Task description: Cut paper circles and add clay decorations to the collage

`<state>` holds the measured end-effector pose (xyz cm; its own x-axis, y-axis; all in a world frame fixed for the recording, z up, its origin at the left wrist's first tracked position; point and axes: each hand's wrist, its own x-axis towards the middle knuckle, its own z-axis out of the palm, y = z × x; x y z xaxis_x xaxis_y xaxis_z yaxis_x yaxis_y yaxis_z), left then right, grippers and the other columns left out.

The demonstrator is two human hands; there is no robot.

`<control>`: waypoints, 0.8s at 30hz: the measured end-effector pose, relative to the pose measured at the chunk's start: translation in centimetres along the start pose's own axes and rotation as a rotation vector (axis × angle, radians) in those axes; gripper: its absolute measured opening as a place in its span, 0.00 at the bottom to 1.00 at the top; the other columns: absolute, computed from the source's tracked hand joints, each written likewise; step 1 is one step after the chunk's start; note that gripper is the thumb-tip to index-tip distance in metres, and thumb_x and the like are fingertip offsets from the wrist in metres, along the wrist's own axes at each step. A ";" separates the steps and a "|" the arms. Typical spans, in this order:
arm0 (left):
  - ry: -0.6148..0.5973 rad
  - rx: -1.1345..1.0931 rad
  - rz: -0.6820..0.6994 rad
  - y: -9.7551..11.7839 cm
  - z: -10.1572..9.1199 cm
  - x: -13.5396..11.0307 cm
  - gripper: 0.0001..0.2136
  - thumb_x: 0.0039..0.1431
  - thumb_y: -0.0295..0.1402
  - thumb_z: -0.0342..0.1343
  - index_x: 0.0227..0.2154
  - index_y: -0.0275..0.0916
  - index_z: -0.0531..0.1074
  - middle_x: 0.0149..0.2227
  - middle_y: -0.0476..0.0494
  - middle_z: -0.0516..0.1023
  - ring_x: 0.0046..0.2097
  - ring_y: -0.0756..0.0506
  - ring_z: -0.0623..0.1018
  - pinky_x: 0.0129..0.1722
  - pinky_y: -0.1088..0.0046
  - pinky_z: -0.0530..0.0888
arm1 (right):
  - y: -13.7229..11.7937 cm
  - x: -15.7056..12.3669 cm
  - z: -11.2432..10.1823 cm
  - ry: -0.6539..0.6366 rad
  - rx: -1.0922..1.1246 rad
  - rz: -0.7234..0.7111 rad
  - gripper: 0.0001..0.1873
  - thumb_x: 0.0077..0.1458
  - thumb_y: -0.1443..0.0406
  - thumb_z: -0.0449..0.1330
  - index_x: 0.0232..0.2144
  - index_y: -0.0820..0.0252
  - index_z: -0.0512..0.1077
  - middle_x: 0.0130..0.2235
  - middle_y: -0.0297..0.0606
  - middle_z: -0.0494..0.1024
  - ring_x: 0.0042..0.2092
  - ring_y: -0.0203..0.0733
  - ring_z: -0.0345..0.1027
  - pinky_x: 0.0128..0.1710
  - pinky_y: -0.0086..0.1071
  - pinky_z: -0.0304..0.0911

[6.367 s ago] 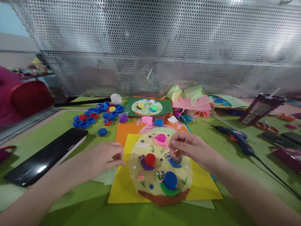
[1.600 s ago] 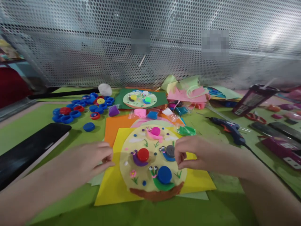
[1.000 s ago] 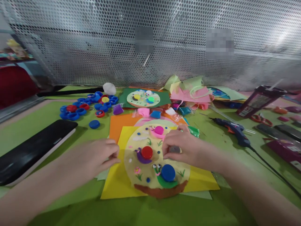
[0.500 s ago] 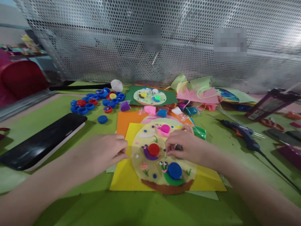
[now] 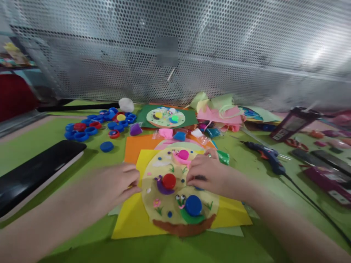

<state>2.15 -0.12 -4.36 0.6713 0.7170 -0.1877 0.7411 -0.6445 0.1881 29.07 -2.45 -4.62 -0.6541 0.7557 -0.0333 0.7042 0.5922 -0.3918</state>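
A round cream disc (image 5: 178,193) with clay snails lies on a yellow sheet (image 5: 126,223). Its snails carry a red cap (image 5: 169,181), a blue cap (image 5: 193,205) and a pink round shell (image 5: 183,155). My right hand (image 5: 210,173) rests over the disc's right side, fingers curled in a pinch. Something dark shows under its fingers, too hidden to name. At the disc's left edge, my left hand (image 5: 120,182) is closed with thumb and fingertips near each other. Whatever may be between them is hidden.
Blue, red and yellow bottle caps (image 5: 94,124) cluster at back left, near a black phone-like object (image 5: 41,171). Behind lies another decorated disc (image 5: 166,117), with clay packets (image 5: 179,136) before it. A glue gun (image 5: 264,155) and a dark carton (image 5: 294,124) are at right.
The whole view has swung right, so the table's things sit further left. Both hands keep nearly the same places by the disc, still closed.
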 end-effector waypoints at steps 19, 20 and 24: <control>0.368 0.024 0.416 3.8 3.1 1.8 0.13 0.62 0.30 0.39 0.33 0.43 0.70 0.39 0.47 0.77 0.43 0.44 0.73 0.40 0.69 0.68 | -0.2 0.2 -0.2 0.072 0.066 -0.082 0.05 0.52 0.71 0.59 0.28 0.61 0.74 0.30 0.31 0.77 0.35 0.36 0.65 0.36 0.30 0.53; 0.399 0.017 0.408 4.0 3.4 1.9 0.13 0.62 0.29 0.39 0.33 0.44 0.70 0.39 0.48 0.77 0.43 0.44 0.73 0.40 0.69 0.68 | -0.1 0.2 -0.2 0.068 0.055 -0.073 0.04 0.52 0.71 0.59 0.28 0.62 0.74 0.30 0.32 0.77 0.35 0.36 0.65 0.36 0.30 0.53; 0.539 0.024 0.399 4.7 4.4 2.4 0.14 0.61 0.30 0.40 0.32 0.45 0.72 0.37 0.50 0.78 0.41 0.44 0.73 0.40 0.68 0.66 | 0.6 0.3 0.0 0.058 0.029 -0.079 0.04 0.53 0.71 0.58 0.29 0.63 0.74 0.30 0.34 0.76 0.35 0.37 0.64 0.37 0.31 0.53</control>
<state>7.30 -2.58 -8.14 0.7976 0.4507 0.4010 0.4419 -0.8890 0.1203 29.24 -1.87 -4.90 -0.6897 0.7222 0.0518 0.6419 0.6430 -0.4178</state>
